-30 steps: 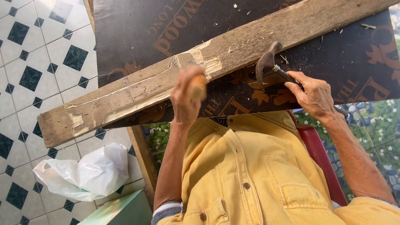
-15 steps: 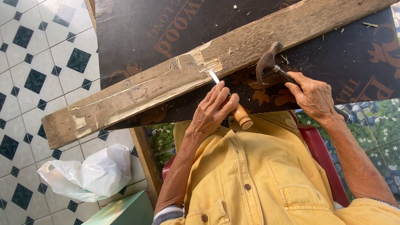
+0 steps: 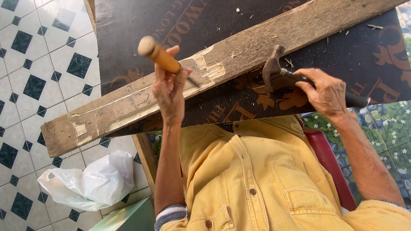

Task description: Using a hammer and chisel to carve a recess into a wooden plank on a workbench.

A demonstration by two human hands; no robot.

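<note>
While held aslant, chisel (image 3: 165, 60) blade points toward plank (image 3: 128, 107).

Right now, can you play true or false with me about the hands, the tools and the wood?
1. The left hand holds a chisel with a wooden handle. True.
2. The right hand holds a saw. False: it holds a hammer by its dark handle.
3. The plank has a pale, chipped-out patch near the chisel's blade. True.
4. The hammer's head is raised high above the chisel. False: it lies low by the plank's edge.
5. A white plastic bag lies on the tiled floor. True.
</note>
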